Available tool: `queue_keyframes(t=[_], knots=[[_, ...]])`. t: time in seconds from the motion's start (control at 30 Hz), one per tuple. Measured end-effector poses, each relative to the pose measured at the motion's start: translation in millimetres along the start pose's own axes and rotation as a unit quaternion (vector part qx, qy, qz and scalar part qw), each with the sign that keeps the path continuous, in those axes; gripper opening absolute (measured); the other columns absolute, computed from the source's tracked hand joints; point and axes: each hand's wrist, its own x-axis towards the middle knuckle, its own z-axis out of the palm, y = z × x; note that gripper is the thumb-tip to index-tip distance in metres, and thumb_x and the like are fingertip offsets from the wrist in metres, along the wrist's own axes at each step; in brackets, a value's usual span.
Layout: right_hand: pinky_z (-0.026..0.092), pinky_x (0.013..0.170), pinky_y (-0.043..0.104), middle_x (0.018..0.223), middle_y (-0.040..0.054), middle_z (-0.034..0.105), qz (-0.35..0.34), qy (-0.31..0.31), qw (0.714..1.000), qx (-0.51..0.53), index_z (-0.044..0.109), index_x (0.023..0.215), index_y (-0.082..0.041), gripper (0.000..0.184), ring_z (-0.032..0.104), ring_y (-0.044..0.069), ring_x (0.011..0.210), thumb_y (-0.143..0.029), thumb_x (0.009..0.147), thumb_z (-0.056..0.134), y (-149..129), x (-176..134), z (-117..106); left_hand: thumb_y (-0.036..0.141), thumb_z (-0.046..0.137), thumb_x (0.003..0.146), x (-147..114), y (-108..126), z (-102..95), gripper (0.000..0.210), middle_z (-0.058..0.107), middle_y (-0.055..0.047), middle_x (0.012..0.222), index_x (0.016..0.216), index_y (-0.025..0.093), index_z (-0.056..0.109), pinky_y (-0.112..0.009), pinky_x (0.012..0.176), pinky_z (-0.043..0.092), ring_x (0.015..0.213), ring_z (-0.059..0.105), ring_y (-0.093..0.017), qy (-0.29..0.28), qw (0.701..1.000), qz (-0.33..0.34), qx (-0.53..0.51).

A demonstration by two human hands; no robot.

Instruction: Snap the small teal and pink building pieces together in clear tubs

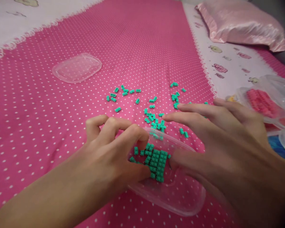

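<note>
A clear plastic container lies in front of me, with several green toy building bricks inside, some lined up in a block. My left hand is closed on the container's left side, its fingers curled at the rim and its thumb inside against the bricks. Over the container's right side, my right hand is open with fingers spread. Its thumb reaches inside beside the brick block, slightly blurred, and its index fingertip is near loose green bricks on the bedspread just beyond the far rim.
More loose green bricks are scattered across the pink dotted bedspread. A clear lid lies at the left. On the right stand clear containers holding red pieces and blue pieces. A pink satin pillow rests at the far right.
</note>
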Motion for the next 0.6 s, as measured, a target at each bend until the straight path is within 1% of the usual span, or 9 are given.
queue_keyframes(t=[0.1,0.17,0.3,0.43,0.53,0.6], knots=[[0.032,0.117,0.062,0.127,0.0076,0.071,0.039,0.021,0.999,0.006,0.074,0.08,-0.026,0.018,0.057,0.031,0.131,-0.021,0.093,0.063,-14,6,8,0.034,0.047,0.108,-1,0,1.4,0.031,0.055,0.002,0.113,0.091,0.037,0.073,-0.042,0.096,0.021,0.103,0.04,-0.021,-0.004,1.0,-0.003,0.005],[0.034,0.117,0.059,0.124,0.0075,0.072,0.046,0.033,0.998,0.002,0.075,0.085,-0.026,0.018,0.058,0.029,0.129,-0.021,0.096,0.062,-21,10,13,0.03,0.049,0.106,-2,-1,0.5,0.027,0.054,0.002,0.114,0.094,0.038,0.072,-0.043,0.097,0.021,0.103,0.04,-0.021,-0.012,1.0,-0.007,0.016],[0.035,0.117,0.059,0.128,0.01,0.071,0.039,0.012,0.999,-0.021,0.076,0.098,-0.025,0.017,0.056,0.03,0.132,-0.023,0.098,0.06,-24,13,18,0.022,0.054,0.102,-2,-1,-3.2,0.023,0.052,0.002,0.12,0.095,0.037,0.07,-0.044,0.098,0.021,0.106,0.039,-0.023,-0.031,0.999,0.002,0.033],[0.035,0.116,0.06,0.127,0.0101,0.071,0.038,0.008,0.999,-0.034,0.076,0.099,-0.025,0.017,0.056,0.03,0.13,-0.025,0.099,0.059,-23,12,17,0.026,0.06,0.101,-1,-1,-3.4,0.016,0.055,0.002,0.113,0.094,0.037,0.07,-0.042,0.096,0.021,0.104,0.039,-0.023,-0.032,0.999,0.004,0.03],[0.034,0.118,0.06,0.127,0.008,0.072,0.046,0.011,0.998,-0.031,0.077,0.098,-0.027,0.016,0.056,0.03,0.131,-0.023,0.098,0.061,-23,13,18,0.022,0.057,0.102,0,0,-1.0,0.022,0.057,0.003,0.11,0.089,0.035,0.07,-0.041,0.099,0.021,0.106,0.041,-0.021,-0.005,1.0,-0.006,0.019],[0.035,0.118,0.059,0.125,0.0071,0.073,0.05,0.015,0.998,-0.028,0.077,0.095,-0.027,0.017,0.057,0.029,0.13,-0.021,0.097,0.061,-24,14,18,0.016,0.055,0.1,-1,1,1.0,0.027,0.059,0.003,0.11,0.092,0.036,0.07,-0.042,0.101,0.02,0.11,0.041,-0.021,-0.008,1.0,-0.014,0.026]])
